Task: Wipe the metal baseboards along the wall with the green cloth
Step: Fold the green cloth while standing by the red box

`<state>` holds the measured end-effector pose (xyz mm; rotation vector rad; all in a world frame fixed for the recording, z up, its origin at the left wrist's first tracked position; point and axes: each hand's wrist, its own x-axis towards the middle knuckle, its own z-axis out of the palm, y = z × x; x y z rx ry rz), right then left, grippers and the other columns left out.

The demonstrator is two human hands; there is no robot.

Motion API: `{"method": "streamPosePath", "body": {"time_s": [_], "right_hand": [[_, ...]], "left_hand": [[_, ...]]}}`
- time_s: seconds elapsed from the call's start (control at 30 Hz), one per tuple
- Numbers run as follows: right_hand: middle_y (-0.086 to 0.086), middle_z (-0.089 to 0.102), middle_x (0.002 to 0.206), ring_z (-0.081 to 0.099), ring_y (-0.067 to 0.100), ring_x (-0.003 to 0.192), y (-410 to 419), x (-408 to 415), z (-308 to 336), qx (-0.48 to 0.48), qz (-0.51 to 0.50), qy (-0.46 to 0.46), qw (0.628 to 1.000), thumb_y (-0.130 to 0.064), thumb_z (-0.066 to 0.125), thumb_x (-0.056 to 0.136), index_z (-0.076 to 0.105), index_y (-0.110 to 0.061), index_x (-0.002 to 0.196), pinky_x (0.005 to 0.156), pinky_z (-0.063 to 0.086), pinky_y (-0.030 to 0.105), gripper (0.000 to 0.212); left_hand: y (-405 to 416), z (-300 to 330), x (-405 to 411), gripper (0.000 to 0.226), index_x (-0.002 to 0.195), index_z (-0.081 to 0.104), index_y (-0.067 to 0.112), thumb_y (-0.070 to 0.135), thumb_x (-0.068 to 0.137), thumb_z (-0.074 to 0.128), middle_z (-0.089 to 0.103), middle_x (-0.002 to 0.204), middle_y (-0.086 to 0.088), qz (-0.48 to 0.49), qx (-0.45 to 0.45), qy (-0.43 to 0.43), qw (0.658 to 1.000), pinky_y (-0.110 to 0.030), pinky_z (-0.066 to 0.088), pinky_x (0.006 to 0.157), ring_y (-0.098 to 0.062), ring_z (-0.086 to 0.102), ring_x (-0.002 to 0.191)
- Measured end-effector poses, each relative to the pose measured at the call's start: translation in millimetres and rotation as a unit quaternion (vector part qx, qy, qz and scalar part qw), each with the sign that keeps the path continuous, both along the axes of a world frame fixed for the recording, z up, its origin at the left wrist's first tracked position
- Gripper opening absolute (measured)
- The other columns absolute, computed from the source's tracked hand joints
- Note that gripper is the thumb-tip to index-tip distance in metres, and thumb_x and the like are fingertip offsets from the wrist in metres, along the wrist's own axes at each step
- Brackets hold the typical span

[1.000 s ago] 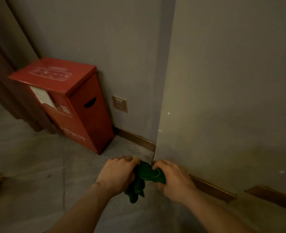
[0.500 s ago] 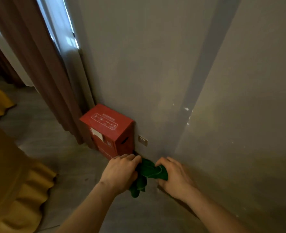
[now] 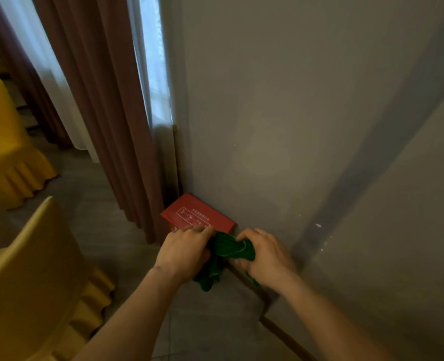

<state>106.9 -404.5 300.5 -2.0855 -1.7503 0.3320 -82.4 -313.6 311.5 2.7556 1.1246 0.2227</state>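
Hands point(image 3: 187, 250) as before gripping green cloth point(image 3: 230, 247), view tilted upward, curtains larger

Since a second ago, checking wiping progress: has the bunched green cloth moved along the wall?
Cannot tell. The bunched green cloth sits near the red box and wall corner as before; the camera rose, not clearly the cloth.

A red rectangular box with white printing on its lid point(image 3: 198, 216) stands against the grey painted wall point(image 3: 281, 113), beside long brown curtains point(image 3: 106, 113), with yellow fabric-covered chairs point(image 3: 12, 162) on the grey floor point(image 3: 85, 183).
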Motion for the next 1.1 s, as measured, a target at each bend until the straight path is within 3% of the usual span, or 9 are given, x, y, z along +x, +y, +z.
{"method": "streamPosePath", "body": {"time_s": [0.2,0.43,0.57,0.83,1.0,1.1], "right_hand": [[-0.011,0.058,0.103,0.058,0.014,0.095,56.4,-28.3,18.3,0.014,-0.006,0.018,1.000,-0.033,0.081,0.072,0.058,-0.034,0.103,0.069,0.040,0.026,0.038],[-0.011,0.058,0.104,0.058,0.013,0.092,115.5,-19.2,-15.0,0.001,-0.017,0.056,0.998,-0.029,0.083,0.071,0.059,-0.033,0.099,0.073,0.050,0.031,0.036],[-0.009,0.057,0.101,0.057,0.014,0.092,159.4,1.3,-57.9,-0.016,-0.018,0.094,0.995,-0.024,0.083,0.069,0.061,-0.032,0.098,0.075,0.052,0.034,0.037],[-0.013,0.053,0.108,0.056,0.013,0.096,260.6,47.9,-162.5,-0.081,-0.034,0.112,0.990,-0.023,0.080,0.070,0.056,-0.035,0.108,0.068,0.046,0.028,0.046],[-0.009,0.051,0.124,0.056,0.017,0.108,310.8,73.2,-227.1,-0.116,-0.041,0.109,0.986,-0.018,0.079,0.075,0.054,-0.032,0.121,0.078,0.053,0.032,0.054],[-0.005,0.049,0.128,0.054,0.020,0.113,331.4,82.6,-256.7,-0.131,-0.035,0.114,0.984,-0.017,0.078,0.077,0.055,-0.029,0.124,0.082,0.054,0.035,0.053]], "left_hand": [[51.8,7.5,-28.0,0.026,0.116,0.053,0.032,0.030,0.091,0.060,0.064,0.110,0.007,0.023,0.007,-0.020,1.000,-0.036,0.048,0.079,-0.019,0.062,0.101],[106.4,-24.0,-14.5,0.025,0.114,0.051,0.033,0.032,0.091,0.059,0.064,0.110,0.009,0.047,-0.022,-0.038,0.998,-0.035,0.047,0.082,-0.017,0.061,0.102],[148.3,-60.5,7.3,0.025,0.114,0.052,0.032,0.030,0.089,0.059,0.063,0.111,0.010,0.066,-0.043,-0.040,0.996,-0.036,0.047,0.084,-0.018,0.060,0.104],[235.1,-159.1,70.5,0.031,0.106,0.058,0.029,0.025,0.079,0.072,0.068,0.101,0.008,0.140,-0.109,-0.059,0.982,-0.034,0.039,0.067,-0.022,0.061,0.092],[282.0,-228.6,104.4,0.029,0.108,0.057,0.030,0.027,0.084,0.072,0.068,0.099,0.009,0.154,-0.114,-0.049,0.980,-0.032,0.035,0.064,-0.021,0.060,0.088],[303.1,-263.9,112.4,0.028,0.113,0.058,0.029,0.031,0.088,0.069,0.069,0.105,0.008,0.157,-0.108,-0.011,0.982,-0.035,0.043,0.071,-0.021,0.060,0.095]]}}
